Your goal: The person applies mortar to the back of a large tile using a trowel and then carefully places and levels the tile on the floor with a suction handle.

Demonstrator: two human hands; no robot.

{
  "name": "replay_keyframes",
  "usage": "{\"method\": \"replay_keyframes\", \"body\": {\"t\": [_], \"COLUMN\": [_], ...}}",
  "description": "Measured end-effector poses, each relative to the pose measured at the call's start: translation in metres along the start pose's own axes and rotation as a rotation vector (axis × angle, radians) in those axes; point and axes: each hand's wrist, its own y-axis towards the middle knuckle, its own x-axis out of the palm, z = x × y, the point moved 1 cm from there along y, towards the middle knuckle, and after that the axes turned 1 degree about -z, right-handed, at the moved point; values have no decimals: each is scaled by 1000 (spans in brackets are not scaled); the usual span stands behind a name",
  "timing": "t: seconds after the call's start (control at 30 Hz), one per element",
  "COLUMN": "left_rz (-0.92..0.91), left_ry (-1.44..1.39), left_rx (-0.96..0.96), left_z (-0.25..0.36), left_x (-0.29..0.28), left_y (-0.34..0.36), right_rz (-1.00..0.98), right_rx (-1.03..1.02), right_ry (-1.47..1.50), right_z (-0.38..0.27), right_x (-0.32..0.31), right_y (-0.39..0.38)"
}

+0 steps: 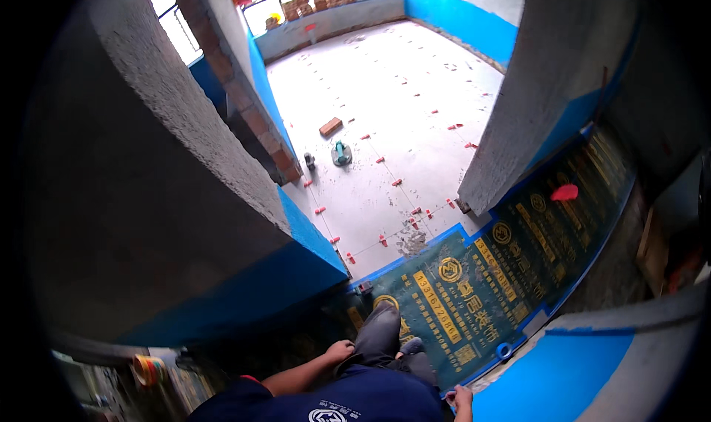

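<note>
Roughly at half past eleven, a green-handled suction cup (pixel 341 154) and a brick (pixel 331 127) lie beyond the doorway; red clips (pixel 398 182) dot the way between. Rough wall ends flank the opening at ten and two. Pale tiles (pixel 429 148) cover that room, blue-painted low down; a dark green printed sheet (pixel 422 315) runs from six round to three, a blue ring (pixel 504 350) on its edge. The left hand (pixel 341 350), six o'clock, curls by the trouser leg (pixel 378 333); the right (pixel 462 398), five o'clock, well apart, is partly cut off, fingers bent beside the sheet. Whether either grips anything, I cannot tell.
</note>
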Motion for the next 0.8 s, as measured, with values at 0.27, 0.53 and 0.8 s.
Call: {"method": "replay_keyframes", "body": {"t": [0.27, 0.53, 0.8], "left_rz": [14, 583, 921], "left_ry": [-752, -913, -2671], "left_rx": [-259, -557, -171], "left_z": [49, 68, 166], "left_x": [14, -56, -172], "left_y": [79, 114, 153], "right_rz": [236, 303, 2], "right_rx": [-316, -314, -859], "right_ry": [-264, -781, -1045], "right_z": [-270, -438, -657], "right_x": [-16, 117, 349], "right_y": [41, 90, 193]}}
